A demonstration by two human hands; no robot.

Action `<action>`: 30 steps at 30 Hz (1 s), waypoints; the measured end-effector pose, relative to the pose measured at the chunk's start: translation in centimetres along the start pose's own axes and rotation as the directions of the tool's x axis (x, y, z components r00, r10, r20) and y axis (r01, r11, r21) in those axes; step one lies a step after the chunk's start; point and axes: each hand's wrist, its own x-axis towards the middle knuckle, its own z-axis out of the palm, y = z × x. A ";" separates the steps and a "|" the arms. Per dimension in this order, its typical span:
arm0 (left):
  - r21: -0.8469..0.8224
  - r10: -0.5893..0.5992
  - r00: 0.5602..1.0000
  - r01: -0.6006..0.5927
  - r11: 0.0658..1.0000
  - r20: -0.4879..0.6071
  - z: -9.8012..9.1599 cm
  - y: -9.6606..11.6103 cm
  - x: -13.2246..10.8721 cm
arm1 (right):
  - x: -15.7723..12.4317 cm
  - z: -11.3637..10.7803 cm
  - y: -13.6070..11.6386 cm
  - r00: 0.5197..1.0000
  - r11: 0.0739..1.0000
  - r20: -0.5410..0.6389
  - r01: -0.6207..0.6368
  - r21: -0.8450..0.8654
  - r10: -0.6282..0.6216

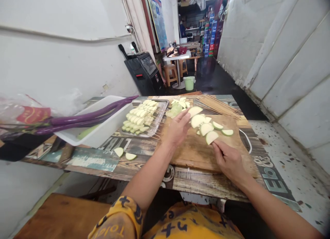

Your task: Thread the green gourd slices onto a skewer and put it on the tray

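Both hands are working in close at the cutting board [196, 158] on the patterned surface [203, 182]. Key geometry from my end: a short row of pale, green-rimmed slices [206, 129] sits between the hands, long axis diagonal, near end low right, far end up left. Right hand [229, 160] has the near end, thumb and fingers pinched tight at the foot of the bottom slice. I read that as a grip on a skewer through the row, but the stick doesn't resolve at this angle, so call it likely, not confirmed. Left hand [176, 126] is at the far end, pinching a single slice [195, 111] at its fingertips; that slice lies just beyond the row's last one, roughly on the same axis. So right is the nearer hand to the row, left just beside it. Loose slices [227, 132] lie on the board right of the row, some partly hidden behind it. A pile of slices [182, 103] sits past the left hand. Tray [165, 105] with loaded sticks is out to the left, stick ends pointing toward the board. Bundle of bare sticks [219, 105] lies beyond the board.
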 end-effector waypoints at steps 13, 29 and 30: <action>0.054 0.014 0.989 -0.006 0.999 -0.148 0.0 -0.5 0.2 | -0.2 0.2 0.0 0.996 0.999 0.082 0.043 -0.019 -0.041; -0.232 -0.263 0.893 0.186 0.955 -0.365 -2.2 1.5 1.6 | -0.8 0.0 0.0 0.988 0.994 0.119 0.105 -0.005 -0.104; -0.222 -0.257 0.893 0.183 0.958 -0.370 -2.1 1.5 1.6 | -0.8 0.0 0.1 0.987 0.995 0.123 0.102 -0.005 -0.101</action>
